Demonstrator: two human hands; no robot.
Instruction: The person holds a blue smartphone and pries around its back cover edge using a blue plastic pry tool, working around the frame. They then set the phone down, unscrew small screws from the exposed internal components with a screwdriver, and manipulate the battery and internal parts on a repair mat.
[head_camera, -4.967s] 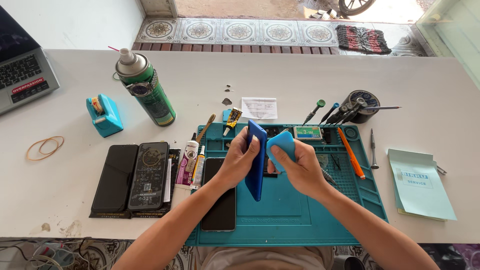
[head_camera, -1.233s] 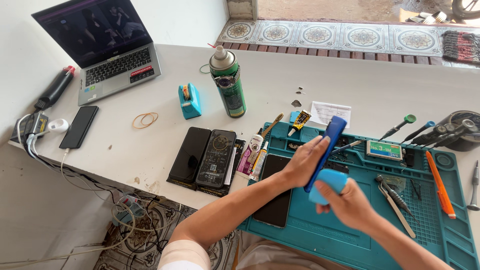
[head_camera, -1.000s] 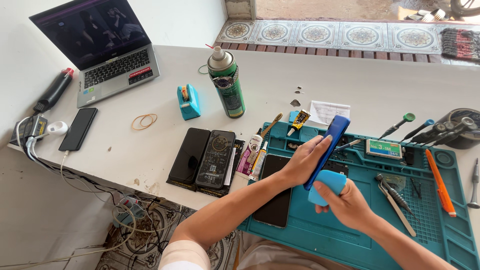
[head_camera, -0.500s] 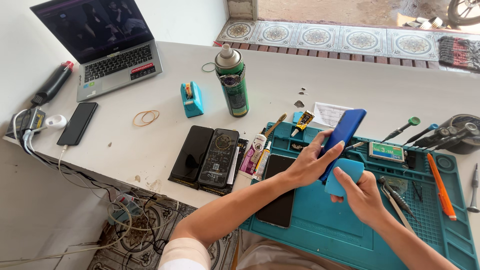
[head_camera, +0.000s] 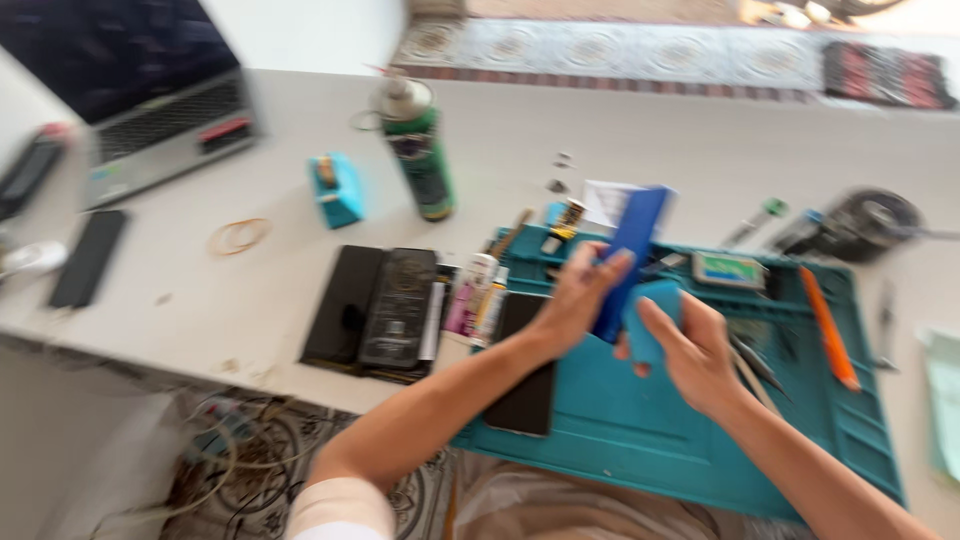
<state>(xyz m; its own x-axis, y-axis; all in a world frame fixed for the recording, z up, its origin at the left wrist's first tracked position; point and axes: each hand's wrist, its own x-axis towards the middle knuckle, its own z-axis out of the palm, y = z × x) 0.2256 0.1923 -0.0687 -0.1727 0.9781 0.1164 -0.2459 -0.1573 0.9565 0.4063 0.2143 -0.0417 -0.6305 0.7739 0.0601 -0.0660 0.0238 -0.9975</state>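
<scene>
Your left hand (head_camera: 575, 300) grips one dark blue phone (head_camera: 630, 262), a flat, smooth slab held on edge and tilted above the teal work mat (head_camera: 640, 440). Your right hand (head_camera: 690, 350) closes its fingers around one light blue cloth pad (head_camera: 655, 315), pressed against the phone's lower face. The frame is blurred. On the white table (head_camera: 700, 150): one green spray can (head_camera: 420, 150), one laptop (head_camera: 130, 110), one orange-handled tool (head_camera: 825, 325).

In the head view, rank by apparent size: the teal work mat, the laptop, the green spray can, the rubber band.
1. Teal work mat, largest.
2. Laptop, partly cut off by the frame, so its rank is unsure.
3. Green spray can.
4. Rubber band, smallest.
</scene>
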